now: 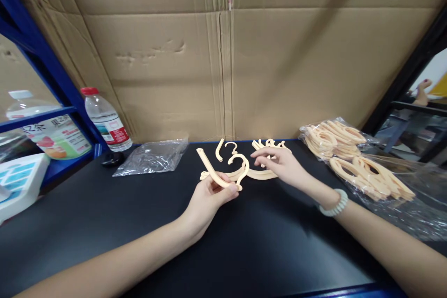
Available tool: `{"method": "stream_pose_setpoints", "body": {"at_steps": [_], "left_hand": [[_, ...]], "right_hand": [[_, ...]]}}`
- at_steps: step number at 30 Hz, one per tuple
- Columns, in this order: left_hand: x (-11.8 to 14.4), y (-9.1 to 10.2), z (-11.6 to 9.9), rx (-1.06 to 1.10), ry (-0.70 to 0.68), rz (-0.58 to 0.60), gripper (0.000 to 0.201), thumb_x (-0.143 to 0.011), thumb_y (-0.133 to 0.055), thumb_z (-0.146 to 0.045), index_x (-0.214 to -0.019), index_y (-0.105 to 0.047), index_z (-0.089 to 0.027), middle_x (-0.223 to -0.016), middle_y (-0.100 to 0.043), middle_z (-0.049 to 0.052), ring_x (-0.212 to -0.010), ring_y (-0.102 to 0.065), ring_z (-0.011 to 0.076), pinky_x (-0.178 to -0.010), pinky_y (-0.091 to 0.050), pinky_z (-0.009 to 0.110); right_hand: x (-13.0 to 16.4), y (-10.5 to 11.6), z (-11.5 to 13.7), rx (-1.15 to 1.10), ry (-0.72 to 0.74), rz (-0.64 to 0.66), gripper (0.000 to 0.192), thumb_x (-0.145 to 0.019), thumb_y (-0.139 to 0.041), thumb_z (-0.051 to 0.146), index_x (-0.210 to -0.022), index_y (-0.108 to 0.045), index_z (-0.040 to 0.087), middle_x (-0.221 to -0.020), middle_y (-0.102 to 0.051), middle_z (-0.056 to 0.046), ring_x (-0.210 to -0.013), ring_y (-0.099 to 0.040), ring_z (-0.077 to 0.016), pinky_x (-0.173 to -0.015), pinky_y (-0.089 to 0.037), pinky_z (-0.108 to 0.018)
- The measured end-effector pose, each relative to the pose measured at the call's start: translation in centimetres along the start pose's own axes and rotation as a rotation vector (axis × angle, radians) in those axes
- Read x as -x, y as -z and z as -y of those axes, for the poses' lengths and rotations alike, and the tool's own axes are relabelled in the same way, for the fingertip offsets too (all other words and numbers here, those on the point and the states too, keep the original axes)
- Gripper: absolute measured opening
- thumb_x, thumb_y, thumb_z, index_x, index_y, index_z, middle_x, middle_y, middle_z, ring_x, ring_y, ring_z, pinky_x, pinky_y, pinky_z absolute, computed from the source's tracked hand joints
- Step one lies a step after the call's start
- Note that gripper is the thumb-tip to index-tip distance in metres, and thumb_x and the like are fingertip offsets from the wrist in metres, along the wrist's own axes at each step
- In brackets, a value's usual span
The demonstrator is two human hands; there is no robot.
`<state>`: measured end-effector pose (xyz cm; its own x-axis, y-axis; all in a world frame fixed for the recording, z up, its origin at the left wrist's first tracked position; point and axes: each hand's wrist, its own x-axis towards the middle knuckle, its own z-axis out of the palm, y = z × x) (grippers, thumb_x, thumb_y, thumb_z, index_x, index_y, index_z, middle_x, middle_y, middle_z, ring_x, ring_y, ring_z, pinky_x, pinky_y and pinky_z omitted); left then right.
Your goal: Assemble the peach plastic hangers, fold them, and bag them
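Note:
My left hand [206, 198] is closed on a cream plastic hanger piece, a curved arm [209, 165] with a hook [246, 164] at its lower end. My right hand [284, 164] hovers palm down with bent fingers apart, nothing visibly held. Beneath and behind it lies a small pile of cream hanger parts [257, 143], partly hidden by the fingers. Between the hands, a longer curved hanger piece [263, 174] lies on the black table [244, 242]. Farther back rest a loose hanger arm [219, 150] and a loose hook [231, 145].
Bagged cream hangers [370, 177] lie at the right. A clear plastic bag [152, 156], a red-capped water bottle [108, 123] and a small black object [111, 159] are at the left. Cardboard [157, 70] walls the back; a blue frame [38, 60] stands left.

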<state>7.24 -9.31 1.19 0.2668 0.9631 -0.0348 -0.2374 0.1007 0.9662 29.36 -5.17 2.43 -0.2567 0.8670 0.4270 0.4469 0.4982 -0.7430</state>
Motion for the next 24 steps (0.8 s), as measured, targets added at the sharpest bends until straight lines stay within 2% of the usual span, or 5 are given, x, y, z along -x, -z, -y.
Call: {"method": "stream_pose_setpoints", "body": {"at_steps": [4, 9, 18, 21, 24], "left_hand": [[0.0, 0.0, -0.2, 0.040, 0.035, -0.009, 0.031, -0.062, -0.083, -0.020, -0.080, -0.058, -0.015, -0.080, -0.064, 0.000, -0.080, -0.062, 0.0128, -0.081, -0.051, 0.027], [-0.1, 0.1, -0.1, 0.075, 0.047, 0.006, 0.032, -0.064, -0.082, -0.020, -0.083, -0.057, -0.016, -0.080, -0.065, 0.000, -0.083, -0.063, 0.0130, -0.081, -0.052, 0.026], [-0.1, 0.4, 0.0, 0.133, 0.051, 0.041, 0.029, -0.066, -0.081, -0.016, -0.081, -0.057, -0.016, -0.082, -0.066, 0.000, -0.083, -0.063, 0.0119, -0.081, -0.052, 0.024], [-0.2, 0.6, -0.1, 0.159, 0.054, 0.057, 0.027, -0.069, -0.079, -0.015, -0.083, -0.056, -0.016, -0.084, -0.067, 0.001, -0.084, -0.063, 0.0112, -0.083, -0.051, 0.024], [-0.2, 0.7, -0.1, 0.177, 0.053, 0.069, 0.028, -0.071, -0.078, -0.013, -0.085, -0.054, -0.016, -0.086, -0.068, 0.002, -0.086, -0.063, 0.0114, -0.085, -0.050, 0.024]], "right_hand": [[-1.3, 2.7, -3.2, 0.548, 0.271, 0.130, 0.021, -0.084, -0.053, 0.014, -0.091, -0.072, 0.021, -0.091, -0.065, -0.010, -0.089, -0.052, -0.0245, -0.079, -0.043, -0.041], [-1.9, 2.3, -4.9, 0.646, 0.310, 0.231, 0.017, -0.084, -0.056, 0.012, -0.083, -0.071, 0.020, -0.090, -0.060, -0.009, -0.090, -0.050, -0.0232, -0.080, -0.043, -0.039], [-0.8, 1.6, -0.6, 0.067, 0.081, -0.199, 0.020, -0.092, -0.047, 0.034, -0.099, -0.060, 0.021, -0.075, -0.055, -0.002, -0.066, -0.052, -0.0146, -0.061, -0.044, -0.029], [0.4, 0.9, 1.9, -0.246, -0.058, -0.198, 0.025, -0.090, -0.050, 0.040, -0.104, -0.058, 0.021, -0.056, -0.053, 0.003, -0.053, -0.050, -0.0122, -0.054, -0.041, -0.026], [1.4, 0.0, 3.7, -0.559, -0.172, -0.171, 0.027, -0.086, -0.058, 0.041, -0.102, -0.061, 0.020, -0.069, -0.065, -0.002, -0.067, -0.061, -0.0152, -0.060, -0.044, -0.027]]}}
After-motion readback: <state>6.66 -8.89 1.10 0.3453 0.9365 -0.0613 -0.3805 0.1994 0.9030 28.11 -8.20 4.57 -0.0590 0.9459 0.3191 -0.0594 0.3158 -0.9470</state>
